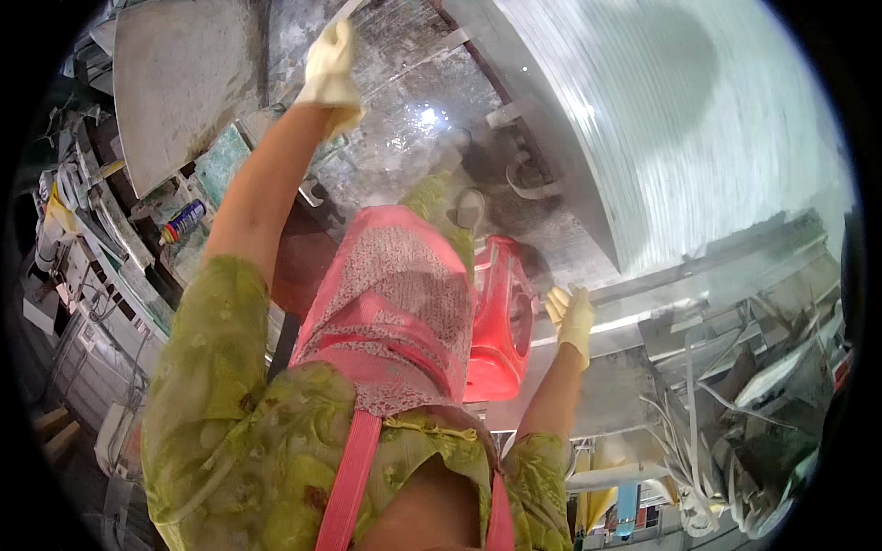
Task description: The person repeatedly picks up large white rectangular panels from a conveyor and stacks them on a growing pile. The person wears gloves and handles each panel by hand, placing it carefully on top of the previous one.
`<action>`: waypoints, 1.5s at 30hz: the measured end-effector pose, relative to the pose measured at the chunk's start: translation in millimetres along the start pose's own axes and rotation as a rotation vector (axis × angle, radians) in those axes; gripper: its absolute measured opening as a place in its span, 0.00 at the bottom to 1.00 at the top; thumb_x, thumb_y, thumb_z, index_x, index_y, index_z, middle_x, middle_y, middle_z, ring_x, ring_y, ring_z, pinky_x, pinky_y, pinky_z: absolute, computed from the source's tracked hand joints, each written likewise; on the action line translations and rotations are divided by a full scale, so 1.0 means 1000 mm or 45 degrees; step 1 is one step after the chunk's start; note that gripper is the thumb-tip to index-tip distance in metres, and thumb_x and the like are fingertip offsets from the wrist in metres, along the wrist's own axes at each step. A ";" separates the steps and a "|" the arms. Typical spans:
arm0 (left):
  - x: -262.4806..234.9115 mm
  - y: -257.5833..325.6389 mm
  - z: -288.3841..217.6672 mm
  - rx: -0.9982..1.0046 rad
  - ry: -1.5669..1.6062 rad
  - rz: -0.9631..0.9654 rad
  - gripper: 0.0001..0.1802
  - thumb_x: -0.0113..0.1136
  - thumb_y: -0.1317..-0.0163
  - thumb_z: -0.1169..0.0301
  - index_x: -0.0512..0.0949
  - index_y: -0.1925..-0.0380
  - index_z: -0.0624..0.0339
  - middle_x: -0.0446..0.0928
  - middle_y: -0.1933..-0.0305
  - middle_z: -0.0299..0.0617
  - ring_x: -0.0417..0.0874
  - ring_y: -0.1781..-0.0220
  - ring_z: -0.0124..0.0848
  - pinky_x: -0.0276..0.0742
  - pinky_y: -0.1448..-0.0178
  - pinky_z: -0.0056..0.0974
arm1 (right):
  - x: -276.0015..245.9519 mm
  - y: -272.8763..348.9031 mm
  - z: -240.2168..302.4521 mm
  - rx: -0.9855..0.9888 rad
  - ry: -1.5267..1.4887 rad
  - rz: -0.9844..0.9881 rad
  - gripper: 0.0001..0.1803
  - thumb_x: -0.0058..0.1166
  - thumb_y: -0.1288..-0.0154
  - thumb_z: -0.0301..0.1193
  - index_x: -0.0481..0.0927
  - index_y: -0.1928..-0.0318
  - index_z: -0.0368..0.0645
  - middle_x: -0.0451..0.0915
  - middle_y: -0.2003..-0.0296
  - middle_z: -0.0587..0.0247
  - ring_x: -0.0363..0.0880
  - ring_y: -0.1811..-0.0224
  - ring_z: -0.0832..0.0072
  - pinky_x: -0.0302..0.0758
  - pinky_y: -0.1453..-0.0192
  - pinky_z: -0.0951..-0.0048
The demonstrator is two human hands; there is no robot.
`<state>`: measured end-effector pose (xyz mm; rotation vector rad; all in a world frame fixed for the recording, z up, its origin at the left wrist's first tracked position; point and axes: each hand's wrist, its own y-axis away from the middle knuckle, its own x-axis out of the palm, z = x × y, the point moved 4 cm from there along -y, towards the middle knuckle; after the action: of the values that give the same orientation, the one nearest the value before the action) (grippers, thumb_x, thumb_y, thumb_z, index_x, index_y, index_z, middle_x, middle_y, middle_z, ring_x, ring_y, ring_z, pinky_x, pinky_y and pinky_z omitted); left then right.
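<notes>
My left hand, in a pale yellow glove, reaches far out at the upper left. Its fingers are closed, and a thin pale strip sticks out past them. Lower right, my right hand wears a similar glove. Its fingers are apart, and I see nothing in them. That hand is near a grey metal ledge and to the right of a red plastic seat. A large stack of pale, glossy sheets rises at the upper right, apart from both hands.
A big grey-beige panel stands at the upper left. Below it, a spray can lies among scrap. Short pale strips, one of them curled, lie on the wet grey floor. Tangled offcuts crowd the lower right.
</notes>
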<state>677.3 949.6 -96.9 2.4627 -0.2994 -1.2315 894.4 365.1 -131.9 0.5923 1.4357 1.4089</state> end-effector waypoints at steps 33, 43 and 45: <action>-0.406 0.486 0.427 -0.365 -0.120 -1.118 0.30 0.48 0.30 0.55 0.71 0.37 0.67 0.73 0.37 0.60 0.72 0.34 0.54 0.65 0.31 0.47 | 0.187 0.221 -0.104 -1.629 0.936 0.227 0.23 0.41 0.29 0.37 0.76 0.42 0.35 0.77 0.42 0.42 0.73 0.37 0.51 0.69 0.33 0.60; -0.415 0.476 0.508 -0.203 -0.693 -1.048 0.29 0.47 0.28 0.51 0.71 0.40 0.64 0.73 0.39 0.51 0.73 0.37 0.45 0.66 0.36 0.49 | 0.175 0.264 -0.201 -1.754 0.924 0.130 0.24 0.40 0.27 0.38 0.76 0.42 0.34 0.77 0.43 0.42 0.73 0.37 0.51 0.68 0.32 0.60; -0.411 0.468 0.524 -0.066 -0.973 -1.313 0.27 0.47 0.28 0.51 0.73 0.41 0.61 0.74 0.41 0.50 0.73 0.37 0.43 0.65 0.37 0.49 | 0.170 0.259 -0.206 -1.741 0.893 0.092 0.24 0.40 0.27 0.38 0.76 0.43 0.33 0.78 0.44 0.42 0.73 0.37 0.50 0.69 0.33 0.59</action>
<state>0.5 545.6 107.1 1.9550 0.9257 -2.4918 573.6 473.9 21.8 -0.7895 0.5744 2.3304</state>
